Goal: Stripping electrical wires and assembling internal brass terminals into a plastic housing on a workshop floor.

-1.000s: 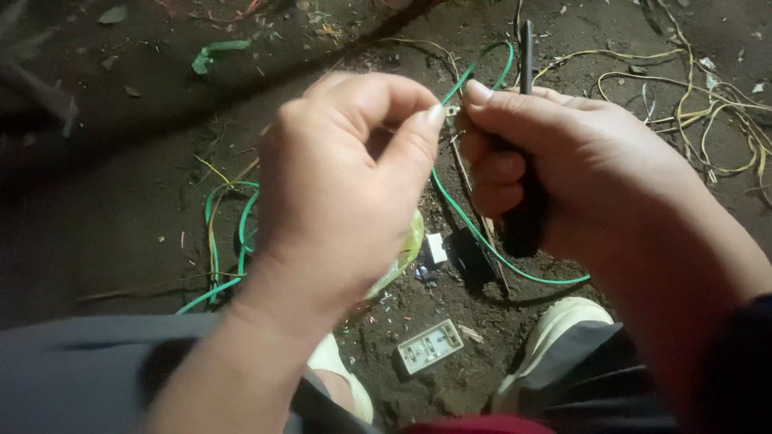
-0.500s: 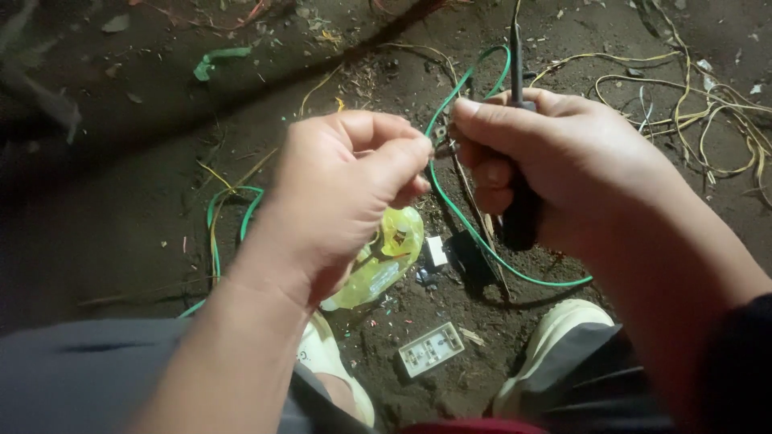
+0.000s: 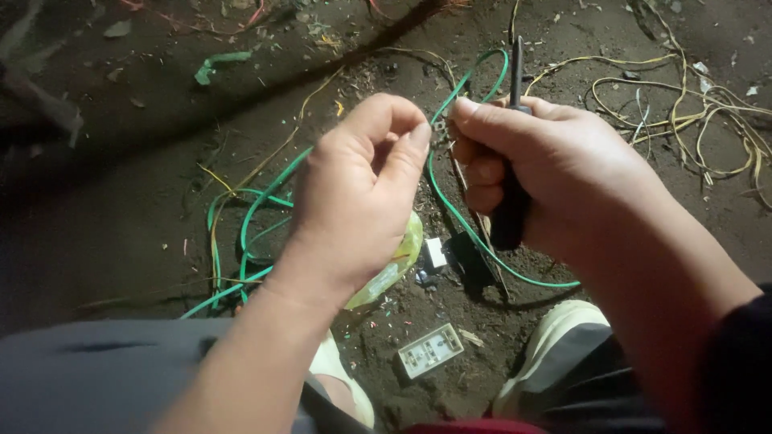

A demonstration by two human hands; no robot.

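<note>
Left hand [image 3: 354, 201] pinching a green wire [image 3: 450, 209] between thumb and forefinger. Right hand [image 3: 547, 169] wrapped around a black screwdriver [image 3: 510, 217], fingertips meeting the left grip above the dirt floor [image 3: 121, 209]

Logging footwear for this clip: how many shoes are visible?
2. One pale shoe sits below the left hand; the other shoe sits under the right hand. Both are partly hidden.

Both hands [image 3: 362, 193] [image 3: 547, 169] raised close together, fingertips pinched.
</note>
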